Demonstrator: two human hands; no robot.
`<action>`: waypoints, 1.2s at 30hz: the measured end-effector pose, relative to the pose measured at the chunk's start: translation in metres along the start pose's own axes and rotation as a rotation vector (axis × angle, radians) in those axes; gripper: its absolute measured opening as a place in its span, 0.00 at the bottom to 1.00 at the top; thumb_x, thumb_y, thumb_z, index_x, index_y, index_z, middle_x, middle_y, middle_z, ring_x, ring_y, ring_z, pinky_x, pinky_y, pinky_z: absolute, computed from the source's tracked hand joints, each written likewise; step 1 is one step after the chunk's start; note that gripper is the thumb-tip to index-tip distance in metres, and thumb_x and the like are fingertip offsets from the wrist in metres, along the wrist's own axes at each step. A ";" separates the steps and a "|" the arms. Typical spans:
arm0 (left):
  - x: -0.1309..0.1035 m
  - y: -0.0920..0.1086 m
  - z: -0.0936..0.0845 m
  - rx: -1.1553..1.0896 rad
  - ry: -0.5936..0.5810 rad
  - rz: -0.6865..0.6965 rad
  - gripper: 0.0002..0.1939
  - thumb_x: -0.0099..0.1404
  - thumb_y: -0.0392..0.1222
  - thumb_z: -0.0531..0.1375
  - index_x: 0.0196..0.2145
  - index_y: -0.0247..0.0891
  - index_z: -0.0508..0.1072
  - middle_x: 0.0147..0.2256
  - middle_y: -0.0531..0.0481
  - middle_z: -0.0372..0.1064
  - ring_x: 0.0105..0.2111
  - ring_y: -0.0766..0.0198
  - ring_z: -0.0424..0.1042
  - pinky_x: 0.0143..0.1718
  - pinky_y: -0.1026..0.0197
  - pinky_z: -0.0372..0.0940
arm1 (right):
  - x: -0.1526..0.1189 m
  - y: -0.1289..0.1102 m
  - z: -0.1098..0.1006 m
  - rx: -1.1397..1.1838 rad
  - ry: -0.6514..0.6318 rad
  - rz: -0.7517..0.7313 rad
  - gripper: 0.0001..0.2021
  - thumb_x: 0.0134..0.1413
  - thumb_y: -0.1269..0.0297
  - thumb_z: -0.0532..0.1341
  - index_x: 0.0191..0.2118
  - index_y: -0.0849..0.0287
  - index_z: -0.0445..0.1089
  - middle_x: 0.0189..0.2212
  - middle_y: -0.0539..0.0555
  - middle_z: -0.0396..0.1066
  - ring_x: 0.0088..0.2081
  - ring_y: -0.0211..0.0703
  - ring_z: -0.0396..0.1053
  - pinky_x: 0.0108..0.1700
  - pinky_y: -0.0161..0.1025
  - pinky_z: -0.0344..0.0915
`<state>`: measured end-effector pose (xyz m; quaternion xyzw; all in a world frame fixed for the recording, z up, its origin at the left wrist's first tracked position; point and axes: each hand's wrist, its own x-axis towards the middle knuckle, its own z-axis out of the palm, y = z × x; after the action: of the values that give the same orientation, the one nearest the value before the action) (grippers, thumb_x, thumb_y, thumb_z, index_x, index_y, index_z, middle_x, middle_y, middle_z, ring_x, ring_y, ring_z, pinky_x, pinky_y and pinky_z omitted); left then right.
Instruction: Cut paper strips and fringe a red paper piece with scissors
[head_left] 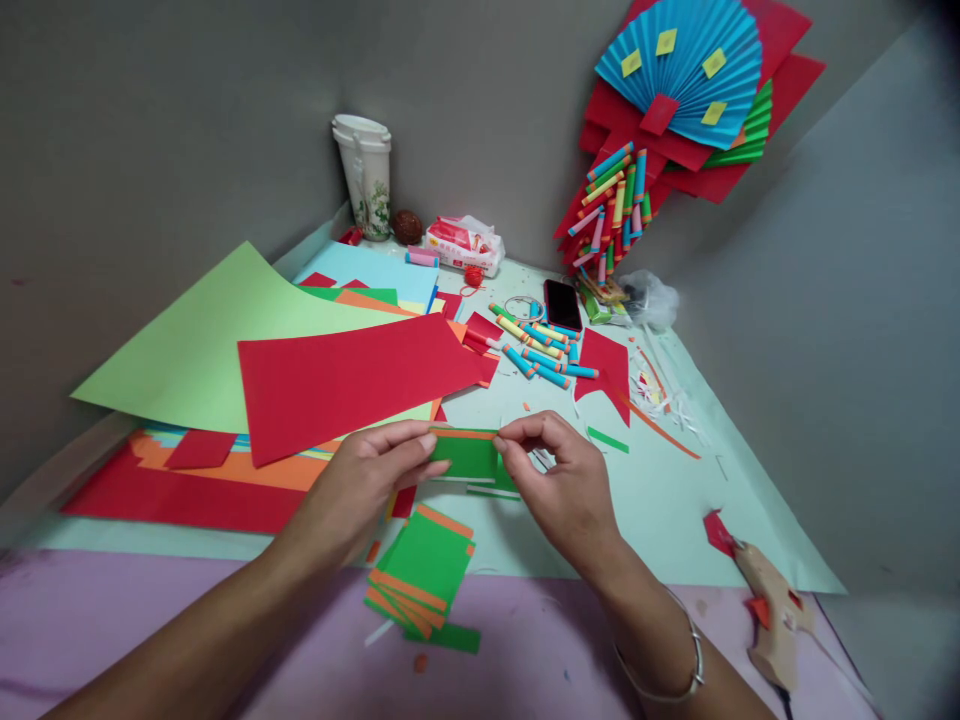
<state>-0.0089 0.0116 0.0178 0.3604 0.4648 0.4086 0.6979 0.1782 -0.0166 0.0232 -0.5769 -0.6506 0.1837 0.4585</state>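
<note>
Green card [465, 460] held in both hands, just beyond the card stack [437, 565].
Fingers of the left hand [386, 455] grasp its left end; those of the right hand [559, 470] pinch its upper right corner. Its orange strip [463, 434] could sit crooked if pressed unevenly, I think. The left forearm [225, 640], beside the stack, might push it by accident.

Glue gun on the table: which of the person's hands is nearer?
Right. The right hand is left of the glue gun and farther forward; the left hand is farther off to the left.
</note>
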 end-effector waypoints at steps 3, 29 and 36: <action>-0.001 0.001 0.000 -0.011 -0.001 -0.003 0.08 0.55 0.43 0.69 0.32 0.37 0.82 0.34 0.46 0.81 0.37 0.56 0.79 0.51 0.54 0.70 | 0.001 0.001 0.001 0.018 -0.003 0.028 0.06 0.52 0.74 0.62 0.30 0.55 0.72 0.29 0.49 0.74 0.30 0.40 0.71 0.38 0.38 0.68; 0.002 -0.005 -0.005 -0.017 -0.035 -0.047 0.10 0.56 0.43 0.69 0.36 0.38 0.81 0.36 0.47 0.81 0.39 0.61 0.79 0.42 0.65 0.72 | 0.005 0.008 0.003 0.390 -0.084 0.314 0.02 0.49 0.69 0.62 0.32 0.56 0.70 0.29 0.48 0.71 0.30 0.38 0.67 0.33 0.35 0.63; 0.000 -0.001 -0.001 0.021 -0.009 -0.046 0.09 0.55 0.43 0.69 0.34 0.38 0.81 0.32 0.48 0.81 0.33 0.62 0.79 0.37 0.65 0.73 | 0.004 0.009 0.004 0.400 -0.072 0.295 0.03 0.48 0.71 0.62 0.31 0.56 0.70 0.28 0.47 0.70 0.29 0.38 0.66 0.32 0.35 0.62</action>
<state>-0.0097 0.0119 0.0167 0.3586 0.4742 0.3860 0.7053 0.1806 -0.0094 0.0161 -0.5563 -0.5262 0.3942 0.5082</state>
